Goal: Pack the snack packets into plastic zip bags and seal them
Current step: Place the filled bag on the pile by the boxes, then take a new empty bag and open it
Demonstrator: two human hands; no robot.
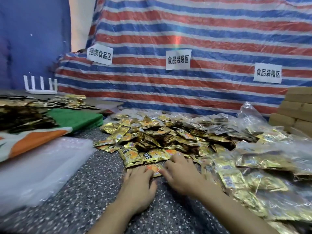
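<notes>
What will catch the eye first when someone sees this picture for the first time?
First, the big heap of gold snack packets in the middle of the speckled table, with the left hand and right hand at its near edge. Behind hangs a red, white and blue striped tarp with three white paper signs. Filled clear bags lie at the right.

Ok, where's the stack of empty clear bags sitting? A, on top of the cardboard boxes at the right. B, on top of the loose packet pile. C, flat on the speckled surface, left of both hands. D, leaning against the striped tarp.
C: the stack of clear bags lies flat on the speckled surface, left of the left hand, next to the orange and green cloth and apart from the packet pile.
</notes>
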